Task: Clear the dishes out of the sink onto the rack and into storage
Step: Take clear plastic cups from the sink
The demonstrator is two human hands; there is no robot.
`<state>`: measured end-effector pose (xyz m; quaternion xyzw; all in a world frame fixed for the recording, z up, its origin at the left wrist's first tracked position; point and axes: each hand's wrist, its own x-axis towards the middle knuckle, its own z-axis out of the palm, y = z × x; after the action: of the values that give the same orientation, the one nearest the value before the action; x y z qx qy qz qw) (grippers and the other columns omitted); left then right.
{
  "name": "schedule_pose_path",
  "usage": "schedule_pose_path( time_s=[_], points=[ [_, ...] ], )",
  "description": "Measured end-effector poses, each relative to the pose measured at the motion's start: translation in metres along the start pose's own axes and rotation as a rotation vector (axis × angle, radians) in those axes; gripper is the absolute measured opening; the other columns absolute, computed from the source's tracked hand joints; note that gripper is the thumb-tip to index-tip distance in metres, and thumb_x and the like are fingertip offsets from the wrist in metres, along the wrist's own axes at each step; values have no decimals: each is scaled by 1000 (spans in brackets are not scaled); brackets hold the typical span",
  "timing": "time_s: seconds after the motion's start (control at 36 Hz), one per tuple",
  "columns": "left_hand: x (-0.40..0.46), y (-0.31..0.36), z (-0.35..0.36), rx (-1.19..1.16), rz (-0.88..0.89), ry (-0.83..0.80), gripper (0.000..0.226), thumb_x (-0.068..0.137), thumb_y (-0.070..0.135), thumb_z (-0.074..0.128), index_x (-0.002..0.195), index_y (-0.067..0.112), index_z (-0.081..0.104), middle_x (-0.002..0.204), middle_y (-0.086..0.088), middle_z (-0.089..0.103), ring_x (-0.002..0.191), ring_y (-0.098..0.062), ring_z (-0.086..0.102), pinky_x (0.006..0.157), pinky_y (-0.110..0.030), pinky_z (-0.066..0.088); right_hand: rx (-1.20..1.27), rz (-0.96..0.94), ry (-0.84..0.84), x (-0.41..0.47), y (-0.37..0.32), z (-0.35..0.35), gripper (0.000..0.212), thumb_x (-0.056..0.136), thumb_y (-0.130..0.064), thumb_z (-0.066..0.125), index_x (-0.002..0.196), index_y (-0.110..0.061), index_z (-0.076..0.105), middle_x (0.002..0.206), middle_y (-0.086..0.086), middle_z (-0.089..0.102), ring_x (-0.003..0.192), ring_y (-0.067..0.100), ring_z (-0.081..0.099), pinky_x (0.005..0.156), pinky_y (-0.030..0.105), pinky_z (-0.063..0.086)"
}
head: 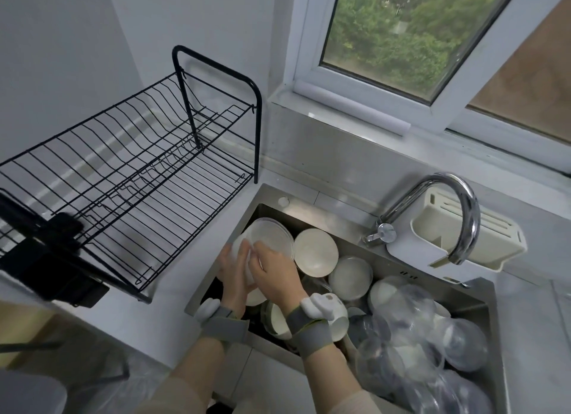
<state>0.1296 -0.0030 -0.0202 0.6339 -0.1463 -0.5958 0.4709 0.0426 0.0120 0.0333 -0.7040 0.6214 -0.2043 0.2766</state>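
Observation:
A steel sink [216, 253] holds several white plates and bowls and clear plastic containers [411, 336]. At its far left corner both hands hold a tilted stack of white plates [272, 237]. My left hand [233, 274] grips the stack from the left and below. My right hand [273, 271] curls over the stack's near rim. A cream plate [315, 253] leans just to the right of the stack. The black wire dish rack [129, 179] stands bare on the counter to the left.
A curved chrome faucet [457, 216] arches over the sink's back right, in front of a cream utensil holder [482, 237]. A window sill runs along the back wall. A black object [55, 259] sits at the rack's near left end.

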Motion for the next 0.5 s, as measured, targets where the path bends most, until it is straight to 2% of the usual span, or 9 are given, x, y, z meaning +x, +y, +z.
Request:
schedule_pose_path(
  time_s=[0.06, 0.11, 0.17, 0.22, 0.31, 0.36, 0.39, 0.44, 0.5],
  points=[
    [0, -1, 2, -75, -21, -2, 46, 91, 47, 59, 130, 25, 46, 135, -10, 48, 118, -29, 50, 81, -48, 54, -1, 5, 20, -1, 0, 1, 22, 97, -27, 38, 82, -13, 46, 75, 10, 58, 68, 30, 54, 62, 39, 42],
    [-2, -2, 2, -75, -30, -11, 52, 91, 49, 57, 136, 27, 44, 138, -9, 45, 124, -30, 46, 90, -52, 50, 4, 20, 22, -2, 1, 0, 21, 97, -26, 38, 83, -12, 45, 75, 11, 59, 69, 33, 54, 63, 43, 44],
    [-5, -1, 3, -84, -59, -60, 56, 93, 47, 56, 140, 22, 40, 131, -10, 46, 121, -28, 48, 89, -48, 50, 6, 24, 10, -4, 1, -2, 21, 97, -30, 38, 84, -14, 44, 74, 9, 59, 70, 33, 55, 63, 42, 43],
    [-12, 0, 4, -68, -44, -126, 64, 90, 48, 57, 143, 17, 36, 121, -9, 47, 112, -25, 51, 81, -40, 51, -8, 20, -12, -6, 1, -5, 23, 98, -35, 36, 87, -16, 45, 75, 7, 60, 72, 31, 56, 63, 40, 43],
    [-23, 0, 2, -35, -10, -137, 86, 68, 63, 65, 141, 27, 37, 128, -5, 46, 116, -26, 51, 79, -43, 53, -30, -3, -47, -7, 3, -10, 19, 98, -35, 33, 96, -20, 45, 75, 4, 59, 72, 29, 56, 60, 34, 37],
    [-25, -2, 0, -67, -46, -181, 70, 76, 60, 63, 134, 30, 41, 129, -7, 46, 114, -24, 52, 80, -43, 53, -35, -6, -58, -8, 2, -12, 18, 99, -33, 33, 98, -20, 44, 76, 6, 60, 72, 29, 56, 60, 33, 35],
    [-24, -2, -1, -88, -68, -205, 63, 79, 59, 62, 131, 31, 43, 128, -7, 47, 114, -24, 53, 83, -44, 53, -33, -2, -54, -9, 1, -12, 18, 99, -33, 33, 98, -19, 44, 77, 8, 61, 72, 29, 56, 61, 33, 37],
    [-21, -3, -2, -99, -107, -250, 74, 76, 62, 63, 138, 29, 40, 133, -9, 48, 123, -27, 51, 95, -51, 48, -29, 2, -24, -10, -2, -12, 19, 98, -30, 36, 102, -17, 48, 81, 9, 64, 74, 28, 58, 64, 36, 43],
    [-18, -7, -4, -132, -151, -328, 70, 87, 55, 60, 145, 23, 38, 139, -10, 47, 133, -30, 44, 103, -48, 43, -34, -15, 12, -12, -5, -11, 22, 97, -29, 39, 108, -17, 53, 90, 8, 67, 81, 26, 60, 69, 39, 48]
  ],
)
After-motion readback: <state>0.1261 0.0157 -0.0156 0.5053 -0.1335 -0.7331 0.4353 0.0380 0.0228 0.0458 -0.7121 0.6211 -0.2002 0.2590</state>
